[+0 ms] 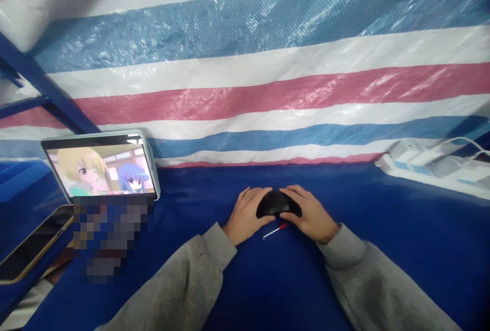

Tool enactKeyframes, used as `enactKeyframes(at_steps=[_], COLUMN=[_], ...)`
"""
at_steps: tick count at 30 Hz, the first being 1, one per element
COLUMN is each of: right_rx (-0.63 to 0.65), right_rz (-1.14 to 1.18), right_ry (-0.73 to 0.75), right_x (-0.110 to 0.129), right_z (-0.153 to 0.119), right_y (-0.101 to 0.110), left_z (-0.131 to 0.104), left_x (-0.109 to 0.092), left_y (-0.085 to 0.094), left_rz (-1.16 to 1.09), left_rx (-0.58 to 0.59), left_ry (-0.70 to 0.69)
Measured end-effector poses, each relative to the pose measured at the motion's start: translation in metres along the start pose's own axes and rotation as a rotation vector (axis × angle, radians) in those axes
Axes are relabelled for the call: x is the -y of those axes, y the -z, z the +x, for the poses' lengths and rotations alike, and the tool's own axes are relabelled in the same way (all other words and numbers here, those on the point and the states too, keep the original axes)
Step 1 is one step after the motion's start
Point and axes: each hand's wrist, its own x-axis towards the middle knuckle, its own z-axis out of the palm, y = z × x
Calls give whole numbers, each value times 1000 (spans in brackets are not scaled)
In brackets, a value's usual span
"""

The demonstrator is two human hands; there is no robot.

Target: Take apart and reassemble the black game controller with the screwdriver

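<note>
A black, rounded computer mouse (278,204) is held between my two hands over the blue surface. My left hand (249,214) grips its left side, thumb near the front and fingers curled over the far edge. From the other side my right hand (309,213) closes on it in the same way. Just below the mouse lies a small screwdriver (274,231) with a red handle and a thin metal shaft, touched by neither hand as far as I can see. The underside of the mouse is hidden.
A tablet (103,167) showing a cartoon leans at the left, with a phone (34,244) nearer me. Part of that area is pixelated. On the right sits a white power strip (429,172) with plugs and cables. Striped plastic sheeting (245,101) hangs behind the blue tabletop (264,285).
</note>
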Motion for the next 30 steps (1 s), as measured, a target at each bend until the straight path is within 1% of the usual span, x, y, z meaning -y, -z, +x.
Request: enactKeyframes(at_steps=[5, 8, 12, 15, 17, 21, 25, 28, 30], right_rx=[-101, -161, -214, -241, -254, -277, -258, -242, -249], right_rz=[76, 90, 146, 244, 271, 195, 109, 55, 42], right_ry=[-7, -39, -119, -178, -197, -161, -120, -88, -77], right_x=[2, 1, -3, -7, -8, -8, -10, -14, -16], right_z=[4, 6, 7, 7, 7, 7, 6, 5, 5], right_y=[6, 4, -1, -4, -4, -5, -7, -11, -13], left_z=[0, 0, 1, 7, 13, 21, 21, 21, 22], left_x=[-1, -3, -1, 4, 8, 15, 19, 21, 22], left_y=[3, 2, 1, 1, 0, -4, -7, -8, -8], left_rz=[-18, -14, -4, 6, 10, 53, 106, 141, 160], left_rx=[5, -13, -105, -190, -214, -270, -293, -286, -257], left_ry=[22, 37, 61, 77, 91, 122, 153, 212, 241])
